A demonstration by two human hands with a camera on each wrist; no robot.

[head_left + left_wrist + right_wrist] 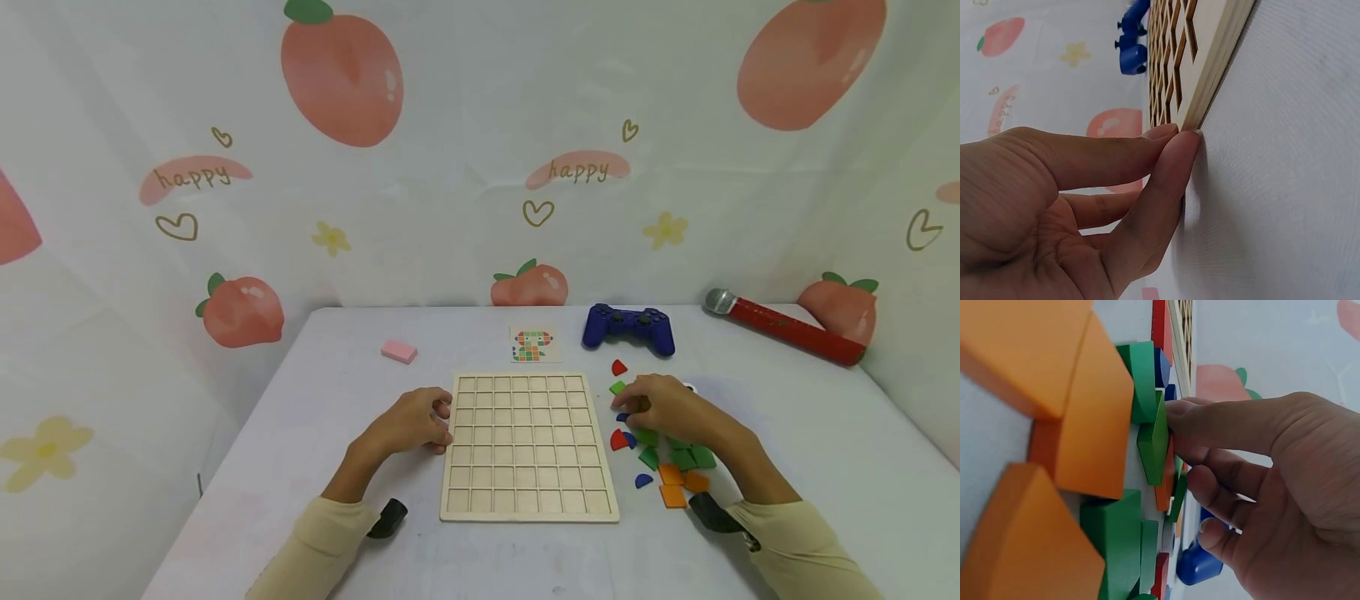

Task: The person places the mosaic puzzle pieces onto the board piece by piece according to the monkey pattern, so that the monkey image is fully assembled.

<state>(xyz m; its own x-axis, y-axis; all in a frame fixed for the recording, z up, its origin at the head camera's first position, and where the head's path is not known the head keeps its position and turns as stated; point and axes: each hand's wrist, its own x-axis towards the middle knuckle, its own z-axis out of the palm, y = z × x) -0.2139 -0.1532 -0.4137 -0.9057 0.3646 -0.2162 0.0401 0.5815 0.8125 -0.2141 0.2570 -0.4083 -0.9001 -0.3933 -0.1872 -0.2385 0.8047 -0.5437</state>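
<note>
A pale wooden grid board (527,515) lies flat on the table. My left hand (417,420) is at its left side, thumb and fingertips touching the edge; the left wrist view has this board edge (1222,59) beside the fingertips (1179,153). Over the scattered coloured pieces on the right is my right hand (667,408), its fingers bent downward. In the right wrist view, the thumb (1229,422) is close to a light green piece (1155,440). Whether anything is between thumb and index finger is hidden. Dark green pieces (702,456) lie under that hand.
Orange squares (672,497), a red piece (618,367) and a blue half-round (643,481) lie right of the board. Behind stand a patterned card (534,345), a blue game controller (628,328) and a red microphone (795,329). A pink block (399,351) lies back left.
</note>
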